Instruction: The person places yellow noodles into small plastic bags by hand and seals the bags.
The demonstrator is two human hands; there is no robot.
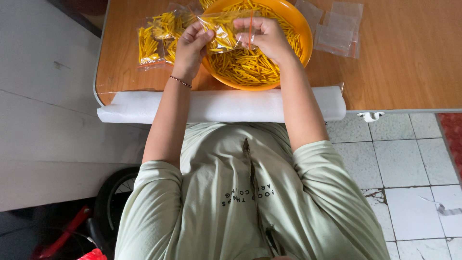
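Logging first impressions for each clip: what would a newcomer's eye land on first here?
The orange bowl heaped with thin yellow sticks, at the far middle of the wooden table, stands out first. Above it, the left hand and right hand together hold a small clear bag partly filled with sticks. Filled bags lie left of the bowl, empty bags right.
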